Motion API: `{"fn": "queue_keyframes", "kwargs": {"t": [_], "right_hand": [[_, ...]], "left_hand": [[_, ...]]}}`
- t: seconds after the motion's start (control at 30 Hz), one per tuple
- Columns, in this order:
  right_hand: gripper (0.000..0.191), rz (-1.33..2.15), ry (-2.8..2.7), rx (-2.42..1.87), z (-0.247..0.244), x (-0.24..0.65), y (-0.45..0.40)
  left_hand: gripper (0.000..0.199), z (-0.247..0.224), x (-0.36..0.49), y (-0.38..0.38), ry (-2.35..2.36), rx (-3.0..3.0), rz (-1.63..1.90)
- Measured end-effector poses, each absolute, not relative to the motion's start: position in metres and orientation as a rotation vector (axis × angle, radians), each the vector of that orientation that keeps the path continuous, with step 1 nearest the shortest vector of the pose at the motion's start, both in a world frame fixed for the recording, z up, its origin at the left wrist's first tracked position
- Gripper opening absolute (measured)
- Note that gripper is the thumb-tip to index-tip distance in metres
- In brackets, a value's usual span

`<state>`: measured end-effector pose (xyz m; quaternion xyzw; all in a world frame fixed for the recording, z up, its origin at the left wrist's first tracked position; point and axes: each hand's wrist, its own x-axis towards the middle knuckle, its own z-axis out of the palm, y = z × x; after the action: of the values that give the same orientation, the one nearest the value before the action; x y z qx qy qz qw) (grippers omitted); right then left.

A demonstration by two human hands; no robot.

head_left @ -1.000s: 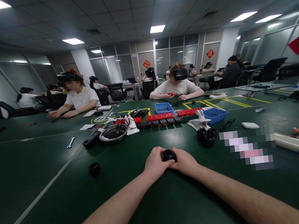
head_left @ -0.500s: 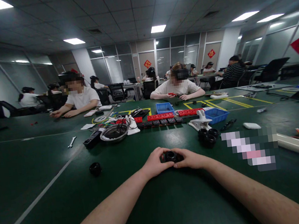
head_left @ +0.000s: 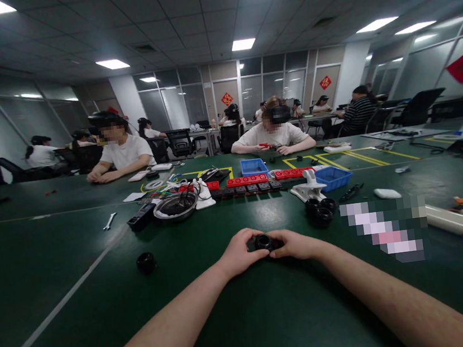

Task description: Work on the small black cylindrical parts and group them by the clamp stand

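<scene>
A glossy black round part with a hollow centre (head_left: 263, 241) sits low over the green table in front of me. My left hand (head_left: 240, 253) is curled around its left side, thumb at the near edge. From the right, my right hand (head_left: 294, 244) closes on the same part with thumb and fingers. Fingers cover much of its sides, and whether it touches the table I cannot tell. A similar black round piece (head_left: 145, 263) lies off to the left. Several more like it (head_left: 320, 216) are grouped ahead and right of my right hand.
Beyond my hands are a metal bowl (head_left: 176, 216) with cables, red sockets (head_left: 247, 180), a white clip stand (head_left: 309, 186) and blue bins (head_left: 333, 178). A wrench (head_left: 109, 221) lies left; a pale cylinder (head_left: 450, 220) lies right. Two people sit across the table.
My hands keep hold of the round part with barely any movement. The view has shifted slightly. Across the table, the left person's hands have come closer together.
</scene>
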<state>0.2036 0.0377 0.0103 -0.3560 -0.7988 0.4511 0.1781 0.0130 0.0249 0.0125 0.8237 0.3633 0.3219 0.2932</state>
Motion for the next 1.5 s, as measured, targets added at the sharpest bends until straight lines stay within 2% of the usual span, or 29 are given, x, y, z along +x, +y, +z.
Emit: {"fn": "queue_keyframes", "kwargs": {"t": [0.23,0.47,0.6,0.7,0.83,1.0,1.1,1.23,1.5], "right_hand": [[0.029,1.247,-2.197,-1.079,0.003,0.202,0.041],[0.034,0.480,-2.167,-1.562,-0.006,0.178,0.031],[0.034,0.329,-2.189,-1.641,-0.008,0.172,0.026],[0.048,0.430,-2.206,-1.486,-0.005,0.178,0.026],[0.065,0.746,-2.230,-1.148,0.002,0.190,0.029],[0.052,1.197,-2.236,-0.967,0.008,0.199,0.035],[0.045,1.314,-2.223,-0.970,0.009,0.202,0.037],[0.036,1.344,-2.226,-0.986,0.006,0.202,0.039],[0.032,1.246,-2.202,-1.058,0.003,0.199,0.039]], "left_hand": [[0.041,0.010,0.014,0.028,1.049,2.194,0.826],[0.036,0.002,0.024,0.025,1.324,2.118,0.966],[0.035,0.001,0.023,0.025,1.328,2.118,0.986],[0.037,0.004,0.018,0.028,1.223,2.136,0.920],[0.039,0.005,0.014,0.034,1.083,2.117,0.852],[0.042,0.004,0.012,0.034,0.998,2.074,0.787],[0.042,0.004,0.012,0.033,0.969,2.058,0.778],[0.043,0.004,0.013,0.033,0.967,2.054,0.787],[0.043,0.005,0.014,0.031,0.992,2.058,0.803]]}}
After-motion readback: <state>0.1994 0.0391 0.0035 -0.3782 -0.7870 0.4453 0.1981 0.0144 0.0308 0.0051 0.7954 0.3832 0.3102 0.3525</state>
